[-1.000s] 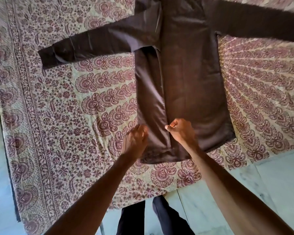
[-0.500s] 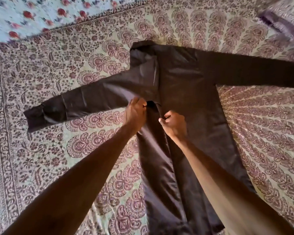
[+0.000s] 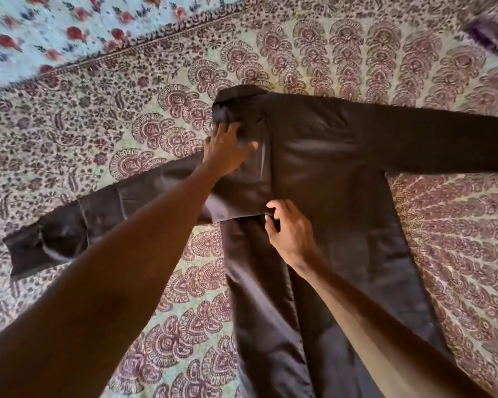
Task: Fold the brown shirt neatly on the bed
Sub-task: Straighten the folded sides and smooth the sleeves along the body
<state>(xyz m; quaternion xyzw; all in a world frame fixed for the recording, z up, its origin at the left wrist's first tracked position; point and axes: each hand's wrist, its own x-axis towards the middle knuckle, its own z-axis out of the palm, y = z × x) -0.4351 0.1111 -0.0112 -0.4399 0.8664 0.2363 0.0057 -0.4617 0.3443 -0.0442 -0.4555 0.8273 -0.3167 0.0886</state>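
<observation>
Left hand (image 3: 227,150) flat on brown shirt (image 3: 328,173) (right hand (image 3: 291,234) pinching)

No writing, label, brand, number or sign could be read anywhere in the view
</observation>
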